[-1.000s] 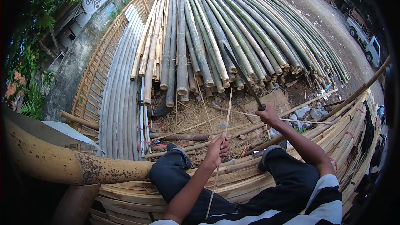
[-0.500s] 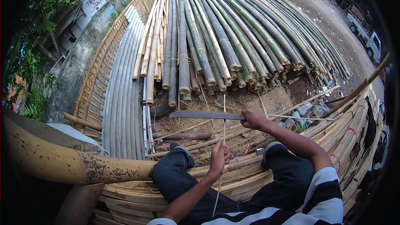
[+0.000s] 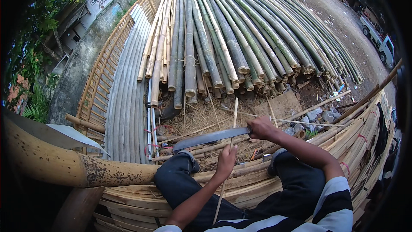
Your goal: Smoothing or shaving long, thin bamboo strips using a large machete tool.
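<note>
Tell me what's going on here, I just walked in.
Someone's right hand grips a long-bladed knife, while the left hand holds a thin, pale strip. The blade crosses the strip just beyond the left hand; I can't tell whether they touch. A big pile of bamboo poles lies in front.

The machete blade [image 3: 210, 137] is grey, the strip [image 3: 234, 114] tan, the shirt [image 3: 334, 200] black-and-white striped.

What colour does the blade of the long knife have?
The blade is dull grey; it shows best in the head view.
</note>
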{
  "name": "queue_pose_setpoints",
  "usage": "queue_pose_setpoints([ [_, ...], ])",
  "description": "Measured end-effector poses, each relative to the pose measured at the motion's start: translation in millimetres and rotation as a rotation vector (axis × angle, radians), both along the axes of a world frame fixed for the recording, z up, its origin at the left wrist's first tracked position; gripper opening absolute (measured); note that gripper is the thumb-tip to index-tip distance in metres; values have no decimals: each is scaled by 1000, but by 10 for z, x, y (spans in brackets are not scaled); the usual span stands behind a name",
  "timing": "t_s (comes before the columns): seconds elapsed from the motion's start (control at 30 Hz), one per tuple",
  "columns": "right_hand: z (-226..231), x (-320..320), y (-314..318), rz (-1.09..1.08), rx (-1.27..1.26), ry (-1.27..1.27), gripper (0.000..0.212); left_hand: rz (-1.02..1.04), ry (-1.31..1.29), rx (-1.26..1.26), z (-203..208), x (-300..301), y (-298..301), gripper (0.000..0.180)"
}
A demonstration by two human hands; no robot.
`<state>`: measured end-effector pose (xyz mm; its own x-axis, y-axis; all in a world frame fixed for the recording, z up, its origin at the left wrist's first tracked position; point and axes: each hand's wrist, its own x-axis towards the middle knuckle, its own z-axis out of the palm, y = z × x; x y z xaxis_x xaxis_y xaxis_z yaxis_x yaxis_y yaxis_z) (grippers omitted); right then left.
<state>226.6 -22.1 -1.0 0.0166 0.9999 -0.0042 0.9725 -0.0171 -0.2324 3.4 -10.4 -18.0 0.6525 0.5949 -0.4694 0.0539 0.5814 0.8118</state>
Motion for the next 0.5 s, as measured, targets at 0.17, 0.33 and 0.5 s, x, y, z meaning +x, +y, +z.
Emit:
queue_pose_setpoints([
  [0.17, -15, 1425, -43, -712, 74, 49, 27, -129, -21, 152, 233, 79, -184, 27],
  [0.33, -89, 1670, -466, -919, 172, 394, 27, -80, -235, -420, -51, 49, 160, 30],
  [0.5, -235, 1254, -416, -836, 129, 836, 24, -1, -189, -362, -86, 125, 262, 25],
])
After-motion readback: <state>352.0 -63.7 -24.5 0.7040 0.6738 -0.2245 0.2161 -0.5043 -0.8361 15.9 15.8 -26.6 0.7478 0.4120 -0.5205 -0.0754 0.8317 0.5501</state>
